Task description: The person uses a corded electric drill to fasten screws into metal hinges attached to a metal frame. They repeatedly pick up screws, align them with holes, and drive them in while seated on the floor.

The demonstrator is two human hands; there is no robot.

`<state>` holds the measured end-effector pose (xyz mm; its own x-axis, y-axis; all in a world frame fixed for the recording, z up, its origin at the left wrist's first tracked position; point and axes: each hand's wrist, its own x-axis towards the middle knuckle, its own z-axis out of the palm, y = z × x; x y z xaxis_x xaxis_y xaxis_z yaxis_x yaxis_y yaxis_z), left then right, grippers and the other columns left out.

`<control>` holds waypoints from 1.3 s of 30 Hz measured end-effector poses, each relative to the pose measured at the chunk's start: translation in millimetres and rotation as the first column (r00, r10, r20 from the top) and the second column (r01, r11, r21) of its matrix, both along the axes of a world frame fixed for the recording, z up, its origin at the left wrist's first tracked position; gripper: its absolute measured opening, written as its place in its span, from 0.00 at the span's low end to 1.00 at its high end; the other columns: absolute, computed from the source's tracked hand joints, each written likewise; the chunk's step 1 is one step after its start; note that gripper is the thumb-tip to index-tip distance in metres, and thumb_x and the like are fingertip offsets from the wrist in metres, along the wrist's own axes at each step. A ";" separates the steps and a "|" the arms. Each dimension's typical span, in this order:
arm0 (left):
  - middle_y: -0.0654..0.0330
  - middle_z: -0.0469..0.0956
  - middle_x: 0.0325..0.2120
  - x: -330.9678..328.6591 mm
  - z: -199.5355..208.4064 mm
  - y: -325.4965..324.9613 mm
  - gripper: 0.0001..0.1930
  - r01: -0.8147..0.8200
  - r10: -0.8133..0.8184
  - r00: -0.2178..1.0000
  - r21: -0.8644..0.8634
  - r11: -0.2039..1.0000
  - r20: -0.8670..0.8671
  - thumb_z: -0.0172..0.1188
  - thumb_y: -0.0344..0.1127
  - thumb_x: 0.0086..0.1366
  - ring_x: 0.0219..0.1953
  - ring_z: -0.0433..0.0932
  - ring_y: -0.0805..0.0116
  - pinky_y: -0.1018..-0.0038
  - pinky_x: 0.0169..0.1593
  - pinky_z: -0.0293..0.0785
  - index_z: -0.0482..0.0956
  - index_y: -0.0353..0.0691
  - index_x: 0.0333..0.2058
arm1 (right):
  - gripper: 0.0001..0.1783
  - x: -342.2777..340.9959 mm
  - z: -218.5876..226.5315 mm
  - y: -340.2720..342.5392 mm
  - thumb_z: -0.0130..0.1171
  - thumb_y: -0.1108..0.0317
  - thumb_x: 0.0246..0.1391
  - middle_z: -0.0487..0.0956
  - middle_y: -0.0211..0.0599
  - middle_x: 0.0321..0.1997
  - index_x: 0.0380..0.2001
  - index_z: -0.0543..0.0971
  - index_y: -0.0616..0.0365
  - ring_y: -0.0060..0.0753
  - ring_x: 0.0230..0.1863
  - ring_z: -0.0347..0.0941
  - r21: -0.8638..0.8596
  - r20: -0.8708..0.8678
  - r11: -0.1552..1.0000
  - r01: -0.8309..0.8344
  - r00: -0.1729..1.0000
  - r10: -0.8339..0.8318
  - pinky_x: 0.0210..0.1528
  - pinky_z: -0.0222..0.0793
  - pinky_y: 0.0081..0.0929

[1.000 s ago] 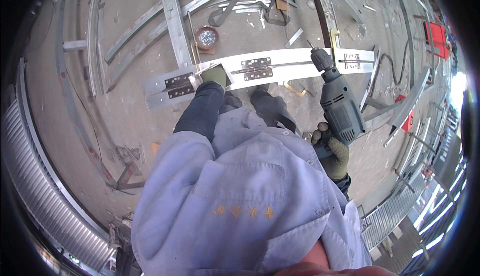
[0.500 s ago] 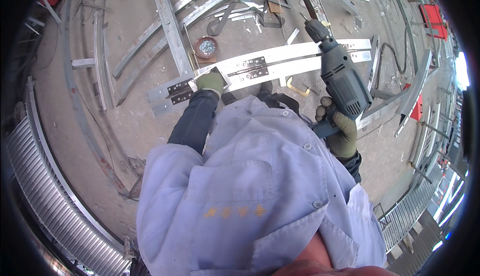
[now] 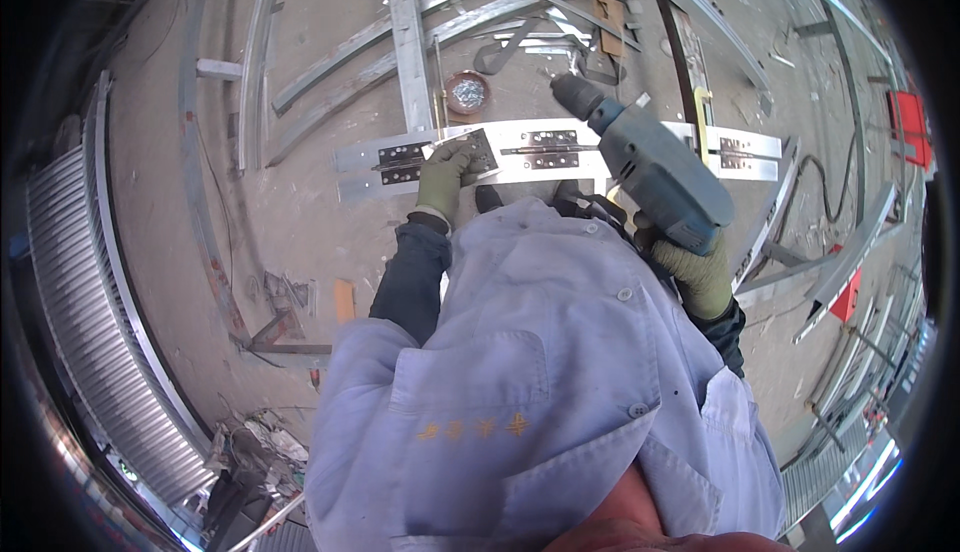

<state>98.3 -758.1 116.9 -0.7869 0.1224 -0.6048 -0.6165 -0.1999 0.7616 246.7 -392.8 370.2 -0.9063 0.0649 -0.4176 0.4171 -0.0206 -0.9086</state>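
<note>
My right hand [image 3: 695, 274], in a green work glove, is closed round the handle of a blue-grey power drill [image 3: 665, 167]. Its chuck points up and to the left, above the metal profiles. My left hand [image 3: 446, 178], gloved too, pinches a dark metal plate with holes [image 3: 482, 151] that lies aslant over the bright metal profiles [image 3: 655, 142]. Just left of that hand, a dark hinge [image 3: 402, 164] lies across the profiles. Another hinge [image 3: 550, 150] is fixed in the middle, and a third hinge [image 3: 735, 152] near the right end.
A round brown bowl of small screws [image 3: 468, 94] stands beyond my left hand. Long metal bars [image 3: 408, 42] and offcuts lie over the floor. A yellow clamp [image 3: 703, 122] stands by the profiles. Corrugated panels [image 3: 95, 322] stack at the left; red boxes [image 3: 908, 127] stand far right.
The drill has swung left, its chuck now lower and nearer the profiles. My left fingers now show pinching the holed plate. The whole view has shifted, so the floor things sit further right.
</note>
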 end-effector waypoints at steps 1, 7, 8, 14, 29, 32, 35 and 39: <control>0.57 0.91 0.46 1.8 7.4 -1.9 0.12 -0.015 0.014 1.000 0.087 0.996 0.012 0.64 0.34 0.82 0.43 0.91 0.68 0.76 0.43 0.88 0.84 0.37 0.58 | 0.31 -4.9 1.0 0.9 0.81 0.72 0.54 0.91 0.37 0.54 0.62 0.85 0.61 0.32 0.54 0.88 0.090 -0.004 0.992 -0.088 0.996 0.088 0.59 0.84 0.33; 0.54 0.89 0.49 4.7 66.1 2.6 0.11 0.035 0.087 0.978 0.565 0.824 -0.188 0.57 0.36 0.87 0.48 0.91 0.62 0.66 0.52 0.91 0.82 0.38 0.58 | 0.30 -26.4 14.5 -8.2 0.84 0.67 0.55 0.90 0.37 0.57 0.60 0.86 0.60 0.29 0.57 0.85 0.059 0.077 0.970 -0.236 0.970 0.231 0.64 0.79 0.33; 0.53 0.89 0.49 2.3 76.7 5.4 0.11 0.065 0.084 0.974 0.610 0.790 -0.212 0.57 0.36 0.87 0.49 0.91 0.61 0.64 0.53 0.91 0.82 0.38 0.58 | 0.30 -27.9 13.6 -9.0 0.85 0.66 0.55 0.90 0.37 0.57 0.60 0.87 0.60 0.29 0.57 0.85 0.060 0.075 0.969 -0.240 0.969 0.235 0.65 0.78 0.33; 0.53 0.88 0.50 1.1 102.4 5.8 0.11 0.069 0.101 0.968 0.633 0.771 -0.229 0.56 0.36 0.87 0.50 0.90 0.59 0.62 0.53 0.90 0.81 0.39 0.58 | 0.31 -39.0 13.6 -11.6 0.85 0.65 0.54 0.90 0.38 0.57 0.60 0.86 0.61 0.29 0.56 0.84 -0.015 0.076 0.954 -0.299 0.951 0.300 0.65 0.78 0.34; 0.57 0.88 0.50 -11.0 112.7 13.7 0.12 0.105 0.008 0.975 0.491 0.865 -0.223 0.58 0.37 0.86 0.50 0.90 0.64 0.65 0.55 0.90 0.82 0.38 0.59 | 0.35 -41.4 8.3 2.6 0.87 0.63 0.52 0.91 0.37 0.57 0.62 0.85 0.59 0.28 0.57 0.85 0.036 0.050 0.950 -0.310 0.950 0.308 0.63 0.79 0.32; 0.59 0.89 0.47 -17.6 119.1 11.7 0.11 0.146 -0.042 0.967 0.411 0.900 -0.253 0.61 0.36 0.85 0.48 0.90 0.67 0.69 0.53 0.90 0.84 0.37 0.57 | 0.34 -40.1 10.8 6.2 0.86 0.65 0.52 0.91 0.36 0.57 0.62 0.86 0.59 0.28 0.56 0.85 0.028 0.068 0.958 -0.286 0.957 0.284 0.64 0.79 0.32; 0.58 0.90 0.47 -25.2 129.4 5.9 0.10 0.220 -0.117 0.937 0.298 0.929 -0.328 0.62 0.33 0.84 0.49 0.90 0.68 0.70 0.55 0.89 0.86 0.35 0.55 | 0.33 -40.5 7.8 10.7 0.84 0.67 0.52 0.91 0.35 0.55 0.61 0.86 0.59 0.27 0.55 0.85 0.019 0.060 0.963 -0.269 0.962 0.268 0.63 0.80 0.31; 0.56 0.91 0.47 -37.0 152.8 2.6 0.09 0.327 -0.268 0.858 0.063 0.943 -0.439 0.64 0.29 0.82 0.51 0.90 0.68 0.72 0.57 0.89 0.87 0.34 0.54 | 0.28 -44.1 10.3 12.0 0.82 0.70 0.52 0.92 0.33 0.51 0.57 0.88 0.59 0.27 0.54 0.86 -0.123 0.080 0.969 -0.213 0.971 0.223 0.62 0.80 0.30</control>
